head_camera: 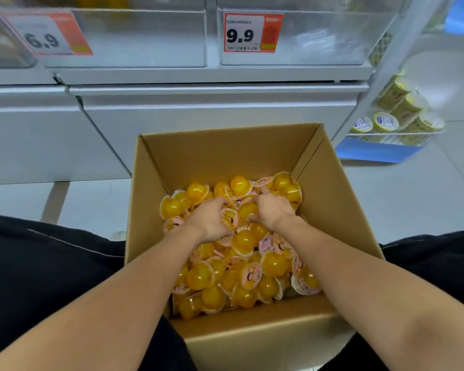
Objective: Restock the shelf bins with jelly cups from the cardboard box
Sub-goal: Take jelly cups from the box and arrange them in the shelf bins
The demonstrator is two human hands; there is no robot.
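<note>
Inside cardboard box [217, 153], both hands sunk in jelly cups [252, 266]: left hand [210, 219] curled around one, right hand [272, 210] fingers buried, grip indeterminate.

Plain brown cardboard box [220, 153] at centre frame. Translucent orange-yellow jelly cups [275, 263] inside, lids pale pink with small dark printed figures. Clear, frosted-looking shelf bins [145, 36] across the top. Price tag [47, 33] at upper left: white with black digits, orange-red border and side panel. Second price tag [252, 32] at upper middle: same colours, plus black barcode. Black trousers [38, 263] at lower left and right. Yellow-green tubs [397, 103] at right, above a blue strip [378, 151]. Pale grey floor [413, 196].
</note>
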